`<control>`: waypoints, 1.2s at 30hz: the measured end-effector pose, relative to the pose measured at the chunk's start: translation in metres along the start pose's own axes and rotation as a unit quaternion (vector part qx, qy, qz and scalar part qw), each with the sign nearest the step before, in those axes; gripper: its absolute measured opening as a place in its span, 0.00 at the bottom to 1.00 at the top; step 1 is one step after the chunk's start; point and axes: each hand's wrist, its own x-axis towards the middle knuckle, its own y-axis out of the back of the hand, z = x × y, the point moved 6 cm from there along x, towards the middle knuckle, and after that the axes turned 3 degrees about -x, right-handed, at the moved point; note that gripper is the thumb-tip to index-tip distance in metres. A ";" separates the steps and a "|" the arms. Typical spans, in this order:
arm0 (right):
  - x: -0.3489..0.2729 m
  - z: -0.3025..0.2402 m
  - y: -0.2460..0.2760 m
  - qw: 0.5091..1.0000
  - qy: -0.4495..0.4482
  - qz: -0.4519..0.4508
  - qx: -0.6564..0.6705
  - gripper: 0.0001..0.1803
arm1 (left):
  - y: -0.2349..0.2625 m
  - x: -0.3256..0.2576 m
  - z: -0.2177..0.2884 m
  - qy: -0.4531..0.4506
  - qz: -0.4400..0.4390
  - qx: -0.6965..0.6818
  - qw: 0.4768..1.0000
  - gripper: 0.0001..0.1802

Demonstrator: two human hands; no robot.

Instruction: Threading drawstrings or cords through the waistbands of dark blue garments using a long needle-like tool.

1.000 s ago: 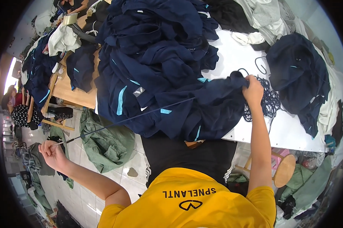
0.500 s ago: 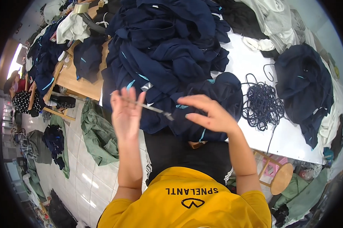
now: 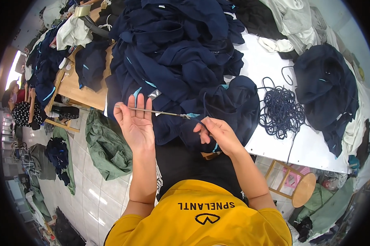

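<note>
- While the left hand point(image 3: 135, 128), palm up, pinches a metal rod point(image 3: 158, 112) at thumb and forefinger, the right hand point(image 3: 222, 134) grips dark cord point(image 3: 200, 121) in curled fingers by the rod's tip, above navy garments point(image 3: 239, 102);
- cord and tip seem brought together; joined or not, I cannot tell; a cord heap point(image 3: 282, 112) lies apart, apparently unused;
- dark lettering marks the yellow shirt point(image 3: 168, 217); a grey tag point(image 3: 154, 94) shows.

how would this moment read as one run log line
left hand: holds thin rod | right hand: pinches navy cord near rod tip | nearby: navy garments, tangled cord heap
</note>
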 end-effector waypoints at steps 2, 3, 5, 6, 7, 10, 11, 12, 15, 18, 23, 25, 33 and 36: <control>0.001 -0.003 0.002 0.998 0.022 0.036 -0.041 0.14 | -0.003 -0.006 0.002 -0.017 0.016 0.021 1.000 0.05; 0.002 -0.002 -0.001 0.998 0.021 0.035 -0.041 0.14 | -0.007 -0.009 0.003 -0.030 0.002 0.045 0.999 0.06; 0.002 -0.003 -0.002 0.994 0.048 0.070 -0.065 0.09 | -0.016 -0.018 0.000 -0.048 0.011 0.096 0.994 0.09; 0.002 -0.001 -0.006 0.994 0.048 0.071 -0.065 0.09 | -0.018 -0.023 -0.003 -0.054 -0.004 0.104 0.993 0.10; 0.001 -0.002 -0.007 0.990 0.077 0.095 -0.076 0.08 | -0.021 -0.027 -0.006 -0.060 -0.019 0.112 0.992 0.12; -0.005 -0.007 -0.006 0.974 0.150 0.106 -0.131 0.06 | -0.029 -0.036 -0.015 -0.087 -0.066 0.152 0.982 0.13; -0.008 -0.012 -0.008 0.961 0.194 0.092 -0.175 0.06 | -0.030 -0.037 -0.018 -0.088 -0.077 0.144 0.983 0.12; -0.010 -0.011 -0.009 0.964 0.166 0.074 -0.193 0.05 | -0.030 -0.038 -0.018 -0.087 -0.076 0.145 0.983 0.12; -0.017 -0.004 -0.002 0.964 0.070 0.108 -0.234 0.04 | -0.030 -0.035 -0.016 -0.107 -0.070 0.146 0.981 0.12; -0.023 0.001 0.009 0.962 0.071 0.090 -0.249 0.04 | -0.027 -0.027 -0.004 -0.182 -0.033 0.162 0.969 0.11; -0.035 -0.040 0.061 0.814 0.219 0.264 -0.469 0.10 | -0.020 -0.010 0.011 -0.228 -0.069 0.303 0.923 0.05; -0.043 -0.025 0.133 0.791 0.155 0.491 -0.329 0.06 | -0.019 -0.011 -0.005 -0.105 -0.061 0.322 0.939 0.02; 0.004 0.038 0.226 0.777 -0.051 0.474 -0.411 0.35 | -0.023 -0.053 -0.075 0.041 -0.225 0.390 0.892 0.04; 0.009 0.041 0.229 0.870 0.014 0.454 -0.190 0.23 | -0.025 -0.052 -0.075 0.057 -0.255 0.426 0.866 0.04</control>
